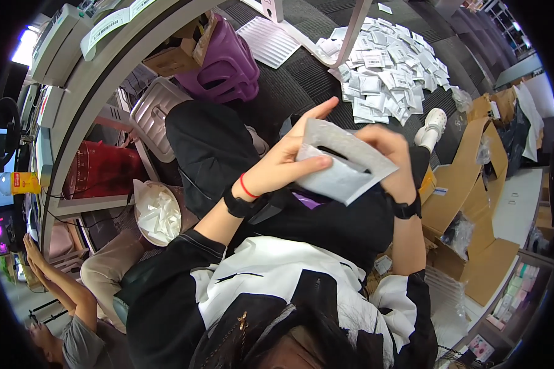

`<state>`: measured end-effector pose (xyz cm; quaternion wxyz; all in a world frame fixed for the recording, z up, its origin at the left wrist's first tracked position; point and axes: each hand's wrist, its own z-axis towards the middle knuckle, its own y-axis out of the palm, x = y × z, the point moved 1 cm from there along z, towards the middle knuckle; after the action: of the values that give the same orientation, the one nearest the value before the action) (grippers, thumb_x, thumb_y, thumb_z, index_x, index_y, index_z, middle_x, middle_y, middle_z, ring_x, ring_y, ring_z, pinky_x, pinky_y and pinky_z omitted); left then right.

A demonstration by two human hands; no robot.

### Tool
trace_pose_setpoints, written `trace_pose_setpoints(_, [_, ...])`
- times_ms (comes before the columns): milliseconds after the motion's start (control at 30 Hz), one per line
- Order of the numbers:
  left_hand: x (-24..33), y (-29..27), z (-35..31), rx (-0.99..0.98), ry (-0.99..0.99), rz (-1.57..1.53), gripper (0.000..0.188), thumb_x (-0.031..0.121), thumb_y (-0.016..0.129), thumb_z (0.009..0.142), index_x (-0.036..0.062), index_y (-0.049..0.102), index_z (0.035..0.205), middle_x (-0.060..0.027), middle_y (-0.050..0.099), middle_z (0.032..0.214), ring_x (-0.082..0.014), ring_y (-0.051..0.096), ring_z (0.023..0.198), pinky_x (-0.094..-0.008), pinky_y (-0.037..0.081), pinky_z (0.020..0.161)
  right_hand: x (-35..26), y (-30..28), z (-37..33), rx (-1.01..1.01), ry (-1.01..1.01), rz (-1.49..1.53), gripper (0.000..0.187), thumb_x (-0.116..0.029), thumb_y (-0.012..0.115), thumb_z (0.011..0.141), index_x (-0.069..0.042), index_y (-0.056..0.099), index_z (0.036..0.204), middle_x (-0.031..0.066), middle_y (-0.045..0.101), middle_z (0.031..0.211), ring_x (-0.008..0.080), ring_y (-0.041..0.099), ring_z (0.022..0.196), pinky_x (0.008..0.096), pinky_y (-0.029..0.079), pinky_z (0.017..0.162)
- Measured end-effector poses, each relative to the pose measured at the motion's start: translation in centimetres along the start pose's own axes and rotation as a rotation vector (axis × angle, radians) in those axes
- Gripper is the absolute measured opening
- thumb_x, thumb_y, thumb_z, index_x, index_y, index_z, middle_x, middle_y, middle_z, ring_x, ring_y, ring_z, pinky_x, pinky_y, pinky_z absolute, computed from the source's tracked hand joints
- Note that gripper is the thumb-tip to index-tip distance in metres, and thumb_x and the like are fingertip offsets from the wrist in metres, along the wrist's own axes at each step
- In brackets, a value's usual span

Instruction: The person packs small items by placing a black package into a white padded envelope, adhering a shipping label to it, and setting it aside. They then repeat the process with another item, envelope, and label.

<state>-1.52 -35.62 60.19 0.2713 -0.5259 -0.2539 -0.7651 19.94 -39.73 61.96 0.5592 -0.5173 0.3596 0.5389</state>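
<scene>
A small white mailing bag (pixel 341 175) is held over my lap, its mouth gaping in a dark slit below the pale flap. My left hand (pixel 283 157) grips its left side, thumb pressed on the front and index finger stretched out past the flap. At the bag's right edge is my right hand (pixel 386 150), its fingers curled behind the flap and blurred by motion. The bag hides part of that hand. Whatever is inside the bag cannot be made out.
White packets (pixel 388 74) lie heaped on the dark floor ahead. A purple stool (pixel 228 67) stands left of them; a bin of white scraps (pixel 160 215) is beside my left leg. Cardboard boxes (pixel 474 184) crowd the right. Another person (pixel 80 320) sits at left by the desk (pixel 80 111).
</scene>
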Motion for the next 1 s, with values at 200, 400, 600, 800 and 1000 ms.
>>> trace_pose_setpoints(200, [0.8, 0.1, -0.8, 0.148, -0.134, 0.273, 0.027, 0.011, 0.073, 0.082, -0.0051, 0.067, 0.103, -0.0057, 0.064, 0.097, -0.0123, 0.062, 0.091, -0.0271, 0.048, 0.079, 1.0, 1.1, -0.3, -0.079, 0.119, 0.167, 0.018, -0.012, 0.058, 0.093, 0.004, 0.062, 0.102, 0.0019, 0.064, 0.095, 0.0049, 0.058, 0.084, 0.0200, 0.045, 0.072])
trace_pose_setpoints(400, [0.6, -1.6, -2.6, 0.545, -0.021, 0.349, 0.036, 0.002, 0.079, 0.074, -0.0048, 0.066, 0.107, -0.0073, 0.062, 0.106, -0.0117, 0.061, 0.093, -0.0244, 0.050, 0.080, 0.9, 4.2, -0.2, -0.086, 0.145, 0.521, 0.051, -0.021, 0.063, 0.092, 0.006, 0.042, 0.131, 0.0131, 0.059, 0.119, 0.0144, 0.057, 0.106, 0.0257, 0.044, 0.091])
trace_pose_setpoints(600, [2.1, -4.2, -7.9, 0.878, -0.054, 0.177, 0.023, 0.006, 0.065, 0.088, -0.0002, 0.066, 0.111, -0.0062, 0.065, 0.107, -0.0119, 0.066, 0.087, -0.0227, 0.051, 0.072, 2.0, 6.5, -0.2, -0.083, 0.286, 0.325, 0.030, 0.005, 0.056, 0.091, 0.008, 0.050, 0.119, 0.0105, 0.064, 0.109, 0.0106, 0.059, 0.099, 0.0234, 0.044, 0.088])
trace_pose_setpoints(800, [1.7, -20.2, -28.9, 1.452, -0.188, 0.609, 0.029, 0.006, 0.049, 0.091, -0.0024, 0.065, 0.113, -0.0113, 0.070, 0.100, -0.0153, 0.066, 0.087, -0.0257, 0.051, 0.079, 4.4, 5.4, 0.2, -0.082, 0.405, 0.406, 0.039, -0.012, 0.048, 0.099, 0.011, 0.044, 0.130, 0.0148, 0.056, 0.126, 0.0175, 0.054, 0.115, 0.0301, 0.039, 0.100])
trace_pose_setpoints(1000, [-6.4, -29.3, -52.1, 1.519, -0.972, 1.069, 0.026, 0.015, 0.057, 0.082, 0.0117, 0.074, 0.102, -0.0148, 0.071, 0.099, -0.0245, 0.068, 0.094, -0.0329, 0.050, 0.086, 5.6, 6.5, 0.4, 0.058, 0.439, 0.656, 0.040, -0.020, 0.046, 0.099, 0.009, 0.050, 0.126, 0.0119, 0.060, 0.119, 0.0175, 0.058, 0.107, 0.0291, 0.042, 0.094])
